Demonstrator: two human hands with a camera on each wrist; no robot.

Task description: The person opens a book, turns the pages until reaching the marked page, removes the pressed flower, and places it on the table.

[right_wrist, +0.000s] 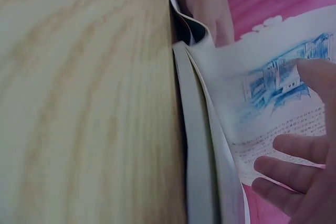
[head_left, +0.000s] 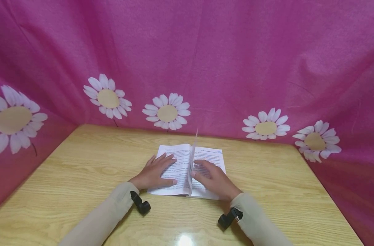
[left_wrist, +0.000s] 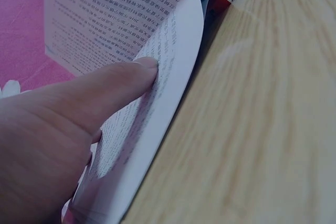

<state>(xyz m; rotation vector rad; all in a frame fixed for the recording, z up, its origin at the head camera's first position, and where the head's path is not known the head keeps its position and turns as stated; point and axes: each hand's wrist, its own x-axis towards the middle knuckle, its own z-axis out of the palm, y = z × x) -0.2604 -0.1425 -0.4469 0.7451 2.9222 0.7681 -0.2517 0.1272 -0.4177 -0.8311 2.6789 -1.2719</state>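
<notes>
An open book [head_left: 177, 176] with printed text lies on the table. My left hand [head_left: 157, 172] rests spread over its left page, the thumb [left_wrist: 118, 85] laid across the lines of text near the lower edge. One page [head_left: 192, 153] stands nearly upright at the middle of the book. On the right side of that page is my right hand [head_left: 217, 180], fingers loosely extended, with the thumb and index fingertips right at the page. In the right wrist view the page bears a blue illustration [right_wrist: 278, 85] above some text, and no finger curls round it.
The book lies on a light wood-grain table [head_left: 91, 164]. Behind and at both sides hangs a magenta cloth [head_left: 205, 68] with large white daisies. Small black devices [head_left: 141, 205] are strapped at both wrists, over beige sleeves [head_left: 105, 213].
</notes>
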